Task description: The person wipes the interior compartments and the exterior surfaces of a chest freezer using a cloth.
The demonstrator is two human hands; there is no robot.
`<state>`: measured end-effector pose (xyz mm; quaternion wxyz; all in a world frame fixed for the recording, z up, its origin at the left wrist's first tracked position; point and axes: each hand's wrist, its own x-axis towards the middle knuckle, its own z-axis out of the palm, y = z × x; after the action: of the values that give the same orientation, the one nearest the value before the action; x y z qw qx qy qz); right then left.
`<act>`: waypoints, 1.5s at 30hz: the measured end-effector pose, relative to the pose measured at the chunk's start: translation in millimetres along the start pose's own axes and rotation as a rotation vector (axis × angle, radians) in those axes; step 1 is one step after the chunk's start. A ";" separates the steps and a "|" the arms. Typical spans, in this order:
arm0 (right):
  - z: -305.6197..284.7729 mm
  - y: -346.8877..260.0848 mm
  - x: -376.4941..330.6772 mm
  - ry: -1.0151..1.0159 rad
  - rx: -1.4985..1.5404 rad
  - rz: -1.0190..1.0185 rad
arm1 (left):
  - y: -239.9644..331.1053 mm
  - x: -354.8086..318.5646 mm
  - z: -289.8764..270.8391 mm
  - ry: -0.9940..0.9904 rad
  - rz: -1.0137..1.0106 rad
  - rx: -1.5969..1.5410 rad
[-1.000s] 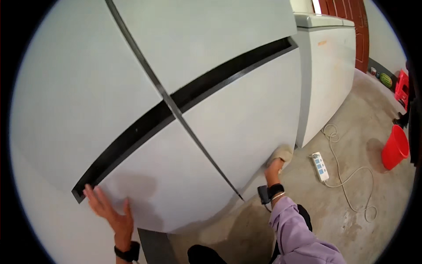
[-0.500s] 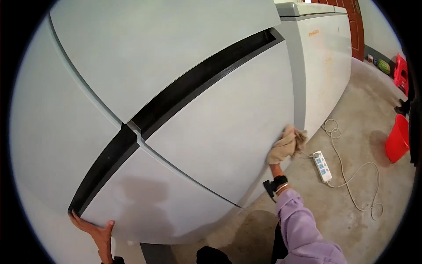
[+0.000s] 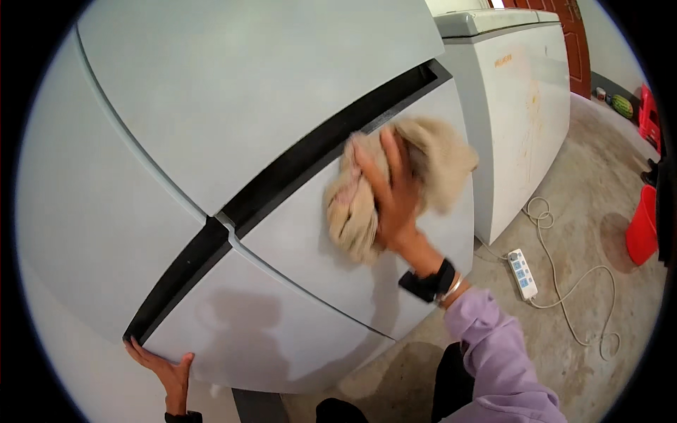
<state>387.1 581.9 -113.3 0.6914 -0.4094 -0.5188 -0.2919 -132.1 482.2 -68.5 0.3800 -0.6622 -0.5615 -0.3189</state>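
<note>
The right hand (image 3: 392, 199) presses one beige cloth (image 3: 395, 185) flat against the lower door of the grey refrigerator (image 3: 211, 106), just below its dark handle groove (image 3: 331, 144); the fingers (image 3: 369, 169) are spread apart over the cloth and point up toward the groove, which runs diagonally. The left hand (image 3: 163, 369) is well apart, at the refrigerator's lower corner, fingers close together on the edge. Right of the refrigerator stand one white chest freezer (image 3: 522, 106), one power strip (image 3: 522, 273) with a cable and one red bucket (image 3: 643, 225).

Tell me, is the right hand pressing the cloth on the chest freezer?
No, the right hand presses the beige cloth flat against a lower door of the grey fridge, not the white chest freezer beside it.
</note>
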 end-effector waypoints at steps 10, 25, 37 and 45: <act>-38.0 168.0 -32.5 0.167 -0.381 0.167 | 0.8 5.9 8.1 0.002 0.070 -0.052; -88.6 252.8 -296.6 0.010 -0.437 0.928 | -15.4 -4.6 11.1 -0.012 0.089 0.069; -133.4 288.8 -331.5 -0.213 -0.341 1.196 | -19.7 -10.7 14.5 -0.038 0.074 0.044; -136.5 307.5 -396.0 -0.161 -0.381 1.297 | 8.7 -7.0 8.3 -0.015 0.061 0.008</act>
<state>591.7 606.9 -590.3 0.6016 -0.7727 -0.1578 0.1269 -124.7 485.2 -79.9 0.3883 -0.6799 -0.5451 -0.2997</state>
